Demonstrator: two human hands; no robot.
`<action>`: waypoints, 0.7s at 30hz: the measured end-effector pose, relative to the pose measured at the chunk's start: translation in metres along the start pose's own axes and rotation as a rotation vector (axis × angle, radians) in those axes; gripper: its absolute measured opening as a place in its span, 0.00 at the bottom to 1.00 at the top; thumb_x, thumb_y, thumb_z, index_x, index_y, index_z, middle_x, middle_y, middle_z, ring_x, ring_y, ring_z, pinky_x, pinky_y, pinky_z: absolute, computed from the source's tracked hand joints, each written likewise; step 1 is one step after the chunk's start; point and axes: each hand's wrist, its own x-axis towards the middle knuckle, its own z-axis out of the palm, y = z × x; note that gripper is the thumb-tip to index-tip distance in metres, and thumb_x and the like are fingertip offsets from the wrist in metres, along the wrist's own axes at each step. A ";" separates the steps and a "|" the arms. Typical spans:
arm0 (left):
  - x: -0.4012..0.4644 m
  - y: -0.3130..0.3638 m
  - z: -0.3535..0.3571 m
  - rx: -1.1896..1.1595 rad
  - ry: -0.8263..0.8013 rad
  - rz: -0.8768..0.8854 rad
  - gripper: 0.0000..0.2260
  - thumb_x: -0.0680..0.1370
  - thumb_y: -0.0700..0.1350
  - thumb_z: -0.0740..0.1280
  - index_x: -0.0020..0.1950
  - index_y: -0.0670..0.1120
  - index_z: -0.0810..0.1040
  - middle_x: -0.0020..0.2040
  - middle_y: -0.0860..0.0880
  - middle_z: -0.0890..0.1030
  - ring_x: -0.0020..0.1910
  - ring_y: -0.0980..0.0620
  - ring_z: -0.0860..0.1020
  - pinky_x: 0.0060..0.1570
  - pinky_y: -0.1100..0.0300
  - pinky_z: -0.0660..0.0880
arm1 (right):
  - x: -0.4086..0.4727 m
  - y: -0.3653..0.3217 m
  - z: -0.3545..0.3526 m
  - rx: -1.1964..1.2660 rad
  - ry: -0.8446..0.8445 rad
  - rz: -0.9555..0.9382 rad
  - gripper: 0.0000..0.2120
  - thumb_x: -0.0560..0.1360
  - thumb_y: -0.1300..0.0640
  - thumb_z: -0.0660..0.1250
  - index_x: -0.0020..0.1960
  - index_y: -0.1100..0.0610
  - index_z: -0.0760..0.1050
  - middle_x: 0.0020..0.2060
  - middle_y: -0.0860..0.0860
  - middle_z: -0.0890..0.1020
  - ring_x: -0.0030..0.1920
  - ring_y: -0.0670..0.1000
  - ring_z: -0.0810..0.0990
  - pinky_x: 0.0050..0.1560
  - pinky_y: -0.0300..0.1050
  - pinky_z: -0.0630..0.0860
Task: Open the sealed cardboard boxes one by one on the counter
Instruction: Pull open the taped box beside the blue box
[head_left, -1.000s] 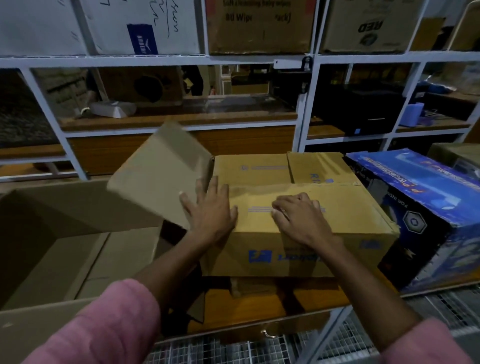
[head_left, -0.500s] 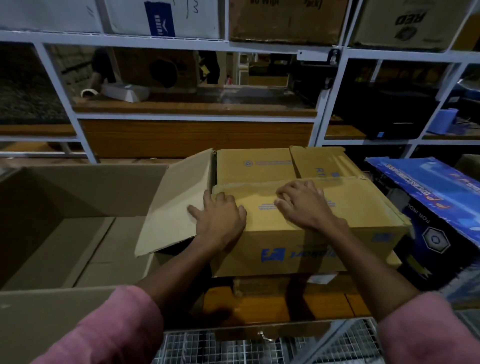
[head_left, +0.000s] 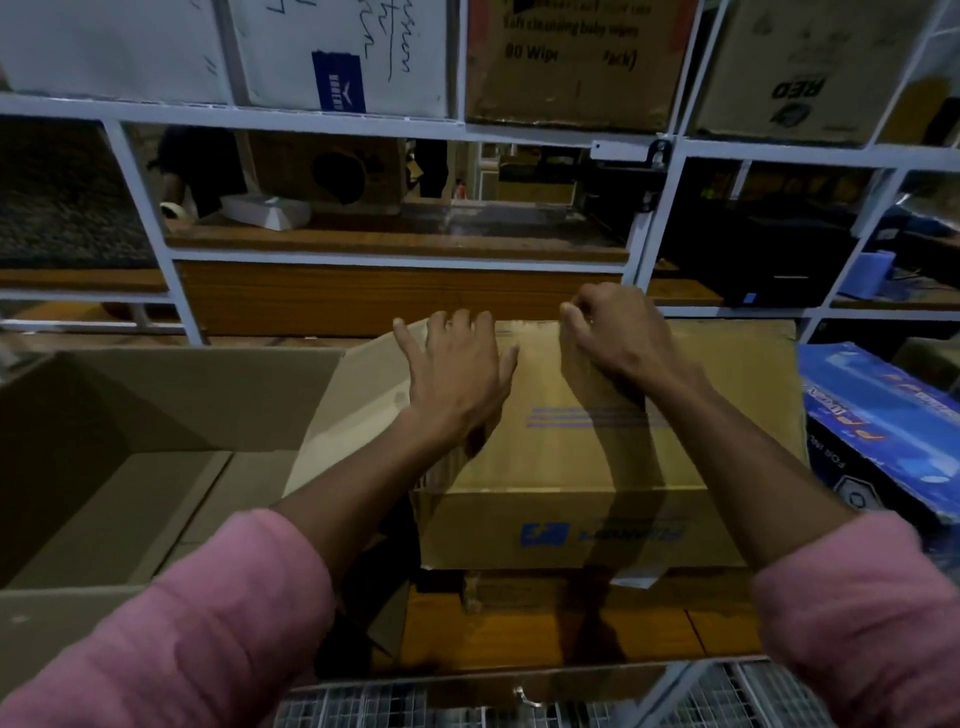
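A brown cardboard box (head_left: 582, 467) with a blue logo on its front sits on the wooden counter (head_left: 545, 636) in front of me. My left hand (head_left: 457, 379) lies flat on the box's top near its far left edge, fingers spread. My right hand (head_left: 610, 332) has its fingers curled over the far edge of the top. Whether it grips a flap or tape there is hidden. The box's left side flap (head_left: 353, 415) hangs open toward the left.
A large open, empty cardboard box (head_left: 130, 467) stands at the left. A blue printed box (head_left: 883, 431) sits at the right. White metal shelving (head_left: 519, 140) with more cartons rises behind. A wire grid (head_left: 363, 712) lies below the counter's front edge.
Both hands have slid from the middle of the box top to its far edge. The far flaps that stood up now lie out of sight under the hands. The camera has tilted down.
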 end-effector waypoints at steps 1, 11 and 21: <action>0.002 0.006 -0.017 0.010 0.075 0.016 0.20 0.84 0.58 0.52 0.61 0.48 0.76 0.63 0.45 0.79 0.64 0.42 0.74 0.68 0.32 0.62 | 0.000 -0.004 -0.016 0.023 0.005 0.002 0.16 0.82 0.47 0.60 0.49 0.57 0.81 0.43 0.54 0.83 0.42 0.53 0.79 0.45 0.52 0.78; -0.004 0.036 -0.108 -0.139 -0.445 0.146 0.15 0.84 0.56 0.59 0.42 0.48 0.71 0.40 0.50 0.73 0.40 0.51 0.74 0.46 0.53 0.73 | -0.031 -0.048 -0.107 0.009 -0.662 -0.020 0.09 0.82 0.53 0.63 0.59 0.51 0.79 0.52 0.47 0.80 0.49 0.44 0.77 0.49 0.43 0.72; -0.043 0.040 -0.099 -0.194 -0.923 0.328 0.09 0.85 0.53 0.59 0.54 0.49 0.75 0.47 0.50 0.77 0.43 0.53 0.76 0.44 0.56 0.77 | -0.092 -0.058 -0.085 0.120 -0.902 0.104 0.12 0.81 0.57 0.63 0.64 0.50 0.75 0.56 0.52 0.79 0.50 0.55 0.80 0.50 0.52 0.79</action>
